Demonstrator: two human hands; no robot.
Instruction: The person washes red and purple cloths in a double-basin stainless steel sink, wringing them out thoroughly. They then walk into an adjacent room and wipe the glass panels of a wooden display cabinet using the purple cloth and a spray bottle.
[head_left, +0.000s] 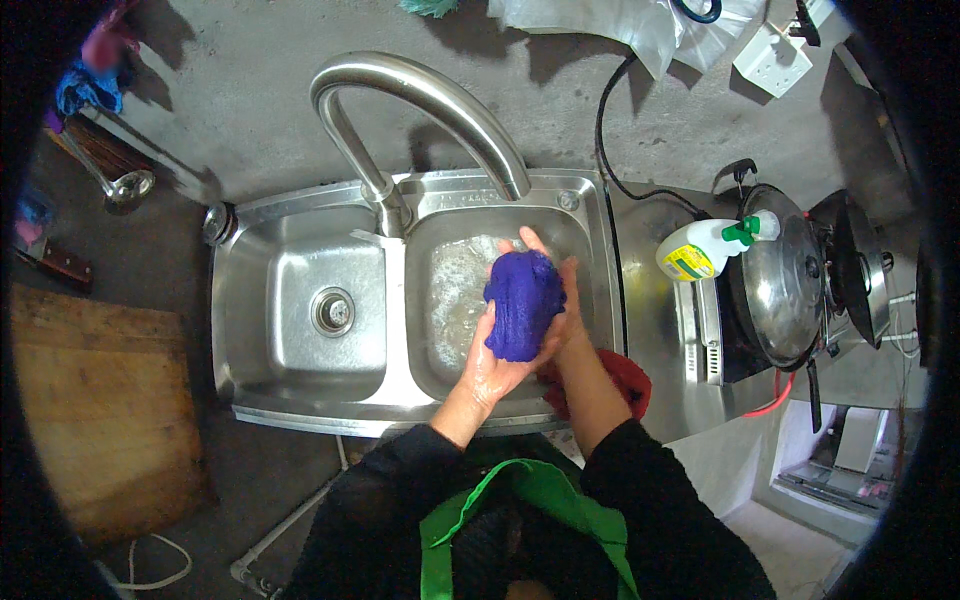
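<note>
A wet, bunched-up purple cloth (525, 306) is cupped between my two hands over the right sink basin (581, 232). My left hand (487, 360) supports it from the left and below, its thumb along the cloth's side. Around the right side curls my right hand (568, 326), and raised fingertips show beyond the cloth's far edge. Foamy water (457, 300) lies in the basin under the hands. The cloth hides most of both palms. A dark red cloth (630, 384) hangs over the front right rim of the sink, partly behind my right forearm.
A steel faucet (427, 86) arches over the right basin. The left basin (285, 247) has a drain (333, 311). On the right stand a spray bottle (694, 251) and a lidded pan (780, 277) on a stove. A wooden board (105, 420) lies at left, near a knife (64, 266).
</note>
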